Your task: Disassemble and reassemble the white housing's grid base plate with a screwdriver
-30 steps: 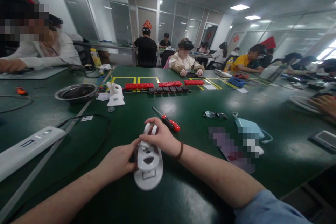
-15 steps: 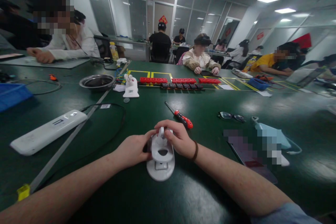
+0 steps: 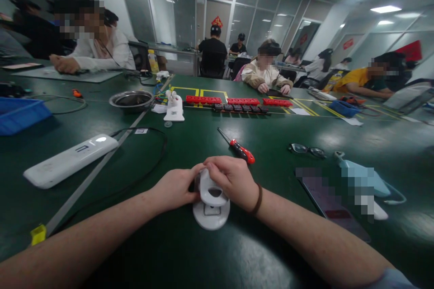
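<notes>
Right hand is curling snugly over the top of this white plastic stand, while the left hand is gripping its left side, half-closed. Stand's sitting on the green table, near a red-and-black screwdriver.

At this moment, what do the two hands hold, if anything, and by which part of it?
A white round-based piece: the left hand grips its left side; the right hand grasps its far right part, hiding the exact contact.
</notes>
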{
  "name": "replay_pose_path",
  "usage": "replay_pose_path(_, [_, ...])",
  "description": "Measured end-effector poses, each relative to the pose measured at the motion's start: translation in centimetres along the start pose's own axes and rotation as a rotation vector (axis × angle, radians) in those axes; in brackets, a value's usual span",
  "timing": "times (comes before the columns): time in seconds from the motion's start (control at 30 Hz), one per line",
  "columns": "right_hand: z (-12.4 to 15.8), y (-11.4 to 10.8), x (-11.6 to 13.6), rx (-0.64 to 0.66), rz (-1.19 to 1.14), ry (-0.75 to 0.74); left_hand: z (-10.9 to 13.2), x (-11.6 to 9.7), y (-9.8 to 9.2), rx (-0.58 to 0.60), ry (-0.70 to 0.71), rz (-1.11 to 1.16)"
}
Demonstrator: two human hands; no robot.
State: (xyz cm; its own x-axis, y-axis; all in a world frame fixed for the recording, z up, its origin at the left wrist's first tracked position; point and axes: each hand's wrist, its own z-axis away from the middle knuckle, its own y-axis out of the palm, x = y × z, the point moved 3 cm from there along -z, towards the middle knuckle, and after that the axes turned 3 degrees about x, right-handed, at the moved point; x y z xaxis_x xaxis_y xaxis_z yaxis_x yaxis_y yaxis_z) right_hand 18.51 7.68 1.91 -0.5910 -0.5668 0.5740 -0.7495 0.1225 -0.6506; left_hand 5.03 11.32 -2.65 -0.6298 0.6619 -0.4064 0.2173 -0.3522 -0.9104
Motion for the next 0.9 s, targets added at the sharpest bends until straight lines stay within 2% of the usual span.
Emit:
replay_pose_path(0.2, [0.0,0.5,0.4,0.032,0.122,0.062,0.1,-0.2,0.0,-0.007,-0.006,-0.01])
replay_pose_path(0.33, [-0.6,-1.1,0.4,0.06,0.058,0.044,0.1,-0.2,-0.1,0.017,-0.022,-0.002])
replay_pose_path(0.47, [-1.0,-4.8,1.1,-0.237,-0.083,-0.083,0.2,-0.2,-0.2,0.038,-0.035,0.011])
replay_pose_path(0.53, [-0.8,-5.3,1.3,-0.298,-0.059,-0.153,0.1,-0.1,-0.1,0.038,-0.032,0.015])
replay_pose_path(0.57, [-0.7,-4.9,1.3,-0.26,-0.034,-0.197,0.1,0.0,-0.1,0.031,-0.029,0.011])
replay_pose_path(0.63, [-0.4,-3.3,0.9,-0.088,-0.037,-0.28,0.0,0.1,0.1,0.007,-0.019,-0.005])
replay_pose_path(0.73, [-0.1,-0.6,-0.3,0.138,-0.172,-0.277,0.0,0.2,0.3,-0.005,-0.015,-0.018])
replay_pose_path(0.9, [-0.3,0.8,-1.3,0.162,-0.395,-0.091,0.2,-0.2,0.0,0.014,-0.042,-0.005])
